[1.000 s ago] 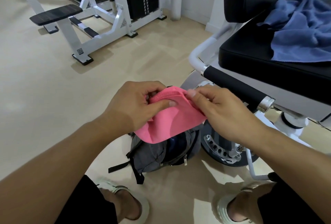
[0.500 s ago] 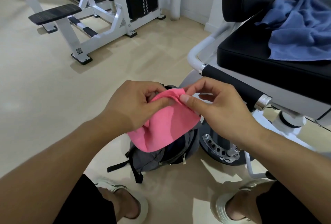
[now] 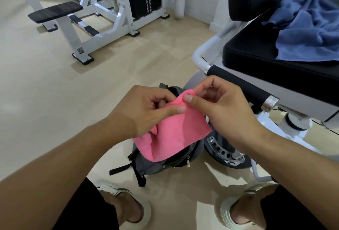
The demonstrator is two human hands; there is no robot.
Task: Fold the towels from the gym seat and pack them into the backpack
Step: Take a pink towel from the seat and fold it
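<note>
Pink towel [image 3: 176, 134], folded small, is pinched at its top edge by left hand [image 3: 141, 112] and right hand [image 3: 222, 112] above the open backpack [image 3: 157, 163]; not yet packed. Blue towel [image 3: 308, 27] lies unfolded on the seat [image 3: 256, 64].

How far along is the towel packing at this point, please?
Nothing is visibly packed. In hand: both the left hand and right hand pinch the folded pink towel above the open backpack. Left: the blue towel lies crumpled on the seat.
</note>
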